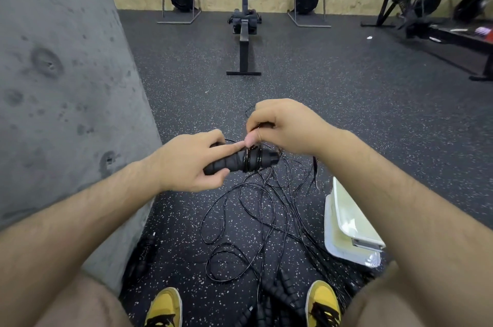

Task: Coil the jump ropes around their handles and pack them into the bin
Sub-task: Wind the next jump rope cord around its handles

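My left hand [192, 161] grips a pair of black ribbed jump-rope handles [241, 160] held level above the floor, its forefinger stretched along their top. A few turns of thin black rope circle the handles near their right end. My right hand [282, 126] pinches that rope just above the handles. The loose rope [240, 220] hangs down into a tangle on the speckled floor. More black handles [282, 292] lie between my feet, and another pair [145, 249] lies by the wall. A pale plastic bin [346, 230] stands at the right, partly hidden by my right forearm.
A grey concrete wall [61, 86] rises close on the left. Rowing machines [246, 20] stand by the far plywood wall, and more gym frames [432, 6] at the right. My yellow and black shoes [322, 302] are at the bottom edge.
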### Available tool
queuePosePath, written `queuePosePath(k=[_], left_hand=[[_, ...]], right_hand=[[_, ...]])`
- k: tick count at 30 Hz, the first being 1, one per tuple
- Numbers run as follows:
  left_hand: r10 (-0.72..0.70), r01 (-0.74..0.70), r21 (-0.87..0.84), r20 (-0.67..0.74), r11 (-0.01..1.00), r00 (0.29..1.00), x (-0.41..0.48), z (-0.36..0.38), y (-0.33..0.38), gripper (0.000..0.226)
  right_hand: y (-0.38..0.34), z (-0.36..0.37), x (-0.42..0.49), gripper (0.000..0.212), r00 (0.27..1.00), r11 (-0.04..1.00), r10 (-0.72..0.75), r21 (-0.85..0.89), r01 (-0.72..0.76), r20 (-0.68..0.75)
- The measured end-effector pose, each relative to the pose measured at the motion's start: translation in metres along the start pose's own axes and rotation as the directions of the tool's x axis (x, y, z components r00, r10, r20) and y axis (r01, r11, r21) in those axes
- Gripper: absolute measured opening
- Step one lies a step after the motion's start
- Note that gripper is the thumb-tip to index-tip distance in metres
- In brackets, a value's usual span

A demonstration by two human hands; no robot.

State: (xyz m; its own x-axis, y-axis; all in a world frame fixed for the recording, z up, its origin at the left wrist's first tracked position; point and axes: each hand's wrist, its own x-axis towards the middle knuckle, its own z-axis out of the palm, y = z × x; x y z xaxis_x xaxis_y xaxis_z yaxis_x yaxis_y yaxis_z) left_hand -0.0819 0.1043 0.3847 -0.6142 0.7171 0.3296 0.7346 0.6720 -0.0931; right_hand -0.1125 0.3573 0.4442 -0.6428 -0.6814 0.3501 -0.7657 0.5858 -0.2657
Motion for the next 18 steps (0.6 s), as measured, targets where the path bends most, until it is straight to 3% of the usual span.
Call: queuePosePath(k=[3,7,11,15,18], left_hand=[[0.002,-0.002,-0.013,-0.002,1.000,1.000,-0.002,-0.005,0.002,0.059],[-0.030,0.030,-0.013,0.017,0.999,0.999,0.001,-0.005,0.002,0.045],[0.020,-0.019,-0.009,0.016,1.000,1.000,0.004,-0.004,0.006,0.058],[0.078,-0.081,-0.051,-0.066,0.995,0.995,0.005,-0.012,0.010,0.061],[0.132,-0.143,-0.085,-0.124,0.986,0.984,0.002,-0.017,0.016,0.061]], right_hand=[[-0.002,-0.001,0.000,0.028,0.998,0.997,-0.034,0.067,0.038,-0.049],[-0.010,0.000,0.002,0.034,0.993,0.996,-0.086,-0.042,0.083,-0.084],[-0.002,0.004,0.002,0.024,0.994,0.999,-0.040,-0.029,0.037,-0.099],[0.014,0.008,0.000,0.011,0.993,0.943,0.117,0.317,-0.103,-0.024],[0.016,0.010,-0.005,0.015,0.971,0.666,0.176,0.708,-0.237,0.159]])
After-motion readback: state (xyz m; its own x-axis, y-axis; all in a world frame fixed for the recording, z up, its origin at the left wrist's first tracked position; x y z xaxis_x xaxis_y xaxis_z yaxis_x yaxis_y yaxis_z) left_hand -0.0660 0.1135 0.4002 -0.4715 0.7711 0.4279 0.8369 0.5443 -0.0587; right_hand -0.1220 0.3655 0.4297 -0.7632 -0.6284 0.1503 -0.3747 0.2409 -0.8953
